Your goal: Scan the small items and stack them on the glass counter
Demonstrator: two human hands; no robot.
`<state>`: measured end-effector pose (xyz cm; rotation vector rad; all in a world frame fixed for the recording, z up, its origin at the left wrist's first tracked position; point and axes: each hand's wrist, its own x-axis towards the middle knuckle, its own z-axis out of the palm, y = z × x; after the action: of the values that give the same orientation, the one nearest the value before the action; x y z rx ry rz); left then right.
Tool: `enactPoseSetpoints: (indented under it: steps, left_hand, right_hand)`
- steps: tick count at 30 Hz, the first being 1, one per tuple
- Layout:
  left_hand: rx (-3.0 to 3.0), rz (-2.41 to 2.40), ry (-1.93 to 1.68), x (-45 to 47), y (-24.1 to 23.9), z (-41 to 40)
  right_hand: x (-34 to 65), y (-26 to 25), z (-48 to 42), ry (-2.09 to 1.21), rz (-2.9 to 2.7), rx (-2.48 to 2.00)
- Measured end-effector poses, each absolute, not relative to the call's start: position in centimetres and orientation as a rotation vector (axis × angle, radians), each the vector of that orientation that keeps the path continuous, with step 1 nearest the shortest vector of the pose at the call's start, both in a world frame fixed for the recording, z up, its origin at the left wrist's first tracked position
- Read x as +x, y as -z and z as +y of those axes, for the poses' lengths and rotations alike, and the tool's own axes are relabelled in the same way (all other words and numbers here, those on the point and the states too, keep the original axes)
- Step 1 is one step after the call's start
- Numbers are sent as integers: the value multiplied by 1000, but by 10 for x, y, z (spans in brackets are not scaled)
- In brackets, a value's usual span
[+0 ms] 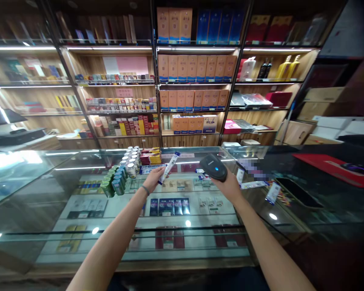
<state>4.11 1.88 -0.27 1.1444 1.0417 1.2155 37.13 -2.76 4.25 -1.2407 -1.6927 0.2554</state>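
Note:
Over the glass counter [182,222], my left hand [153,180] is closed around a slim white packet [170,166] with dark blue ends, tilted up to the right. My right hand [229,188] grips a black barcode scanner [212,166], with a blue light glowing on its top. The scanner's head points toward the packet, and a gap lies between them. Beneath the two hands, small flat packets [202,173] lie on the glass. More white and blue packets [273,193] rest on the counter to the right of my right hand.
Green, blue and white cans [119,182] stand in rows at the left, beside stacked red and yellow packs [151,155]. At the right are a dark phone [299,192], a red mat [330,167] and a mouse [359,167]. Shelves with orange boxes [195,68] line the wall.

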Motion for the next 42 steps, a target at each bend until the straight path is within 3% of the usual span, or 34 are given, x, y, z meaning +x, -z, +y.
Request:
enactPoseSetpoints:
  steps: [14,32,42]
  left_hand:
    - [1164,1202,-1512,-1,-5,25]
    - [1351,1364,-1521,-12,-11,21]
    - [2214,1696,-1054,-29,5,23]
  right_hand:
    - [319,-16,-19,-429,-1930,-1205]
    - [320,-16,-27,-399,-1947,-1226]
    - [326,-18,-28,-374,-1880,-1187]
